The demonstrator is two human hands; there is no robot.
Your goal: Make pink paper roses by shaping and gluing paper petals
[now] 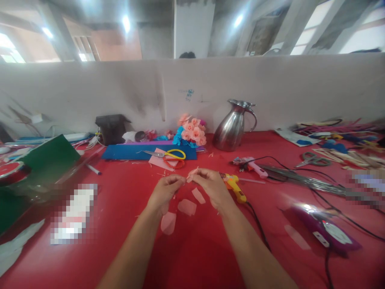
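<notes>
My left hand point(166, 192) and my right hand point(209, 185) meet over the middle of the table, thumbs and forefingers pinched together. A small pale pink paper piece point(190, 176) shows at my right fingertips. Whatever my left fingertips pinch is too small to make out. Below the hands lie cut pink paper petals point(187, 207), several of them, flat and apart. Close beside my right wrist rests a yellow glue gun point(236, 188) with a black cord.
Yellow-handled scissors point(176, 153) lie on a blue sheet point(132, 152). Behind are pink paper flowers point(194, 132) and a steel jug point(233, 126). To the right are a pink glue gun point(255, 167), a purple device point(327, 230) and trailing cords. A green board point(54, 158) stands left.
</notes>
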